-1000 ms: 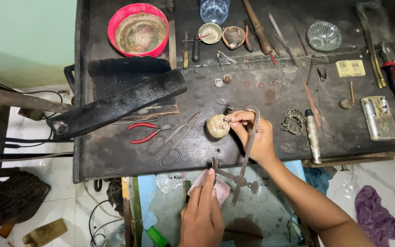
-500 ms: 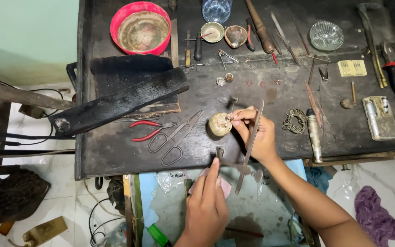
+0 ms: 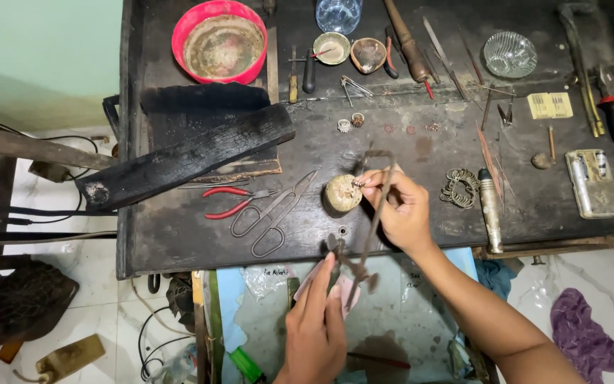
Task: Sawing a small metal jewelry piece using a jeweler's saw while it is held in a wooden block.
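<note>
Head view: near the front edge of the dark scorched workbench [image 3: 179, 235], the right hand [image 3: 401, 212] pinches a small metal piece against a round pale clay lump [image 3: 342, 194]. The left hand [image 3: 315, 328] grips a thin dark metal tool [image 3: 361, 242] below the front edge. Steel shears [image 3: 271, 212] lie just left of the lump.

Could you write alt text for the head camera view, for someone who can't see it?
Seen from above, a person's right hand holds a thin metal tool and touches a small round pale lump on a dark, cluttered workbench. The left hand grips the tool's lower end. Shears, red pliers and a red bowl lie nearby.
</note>
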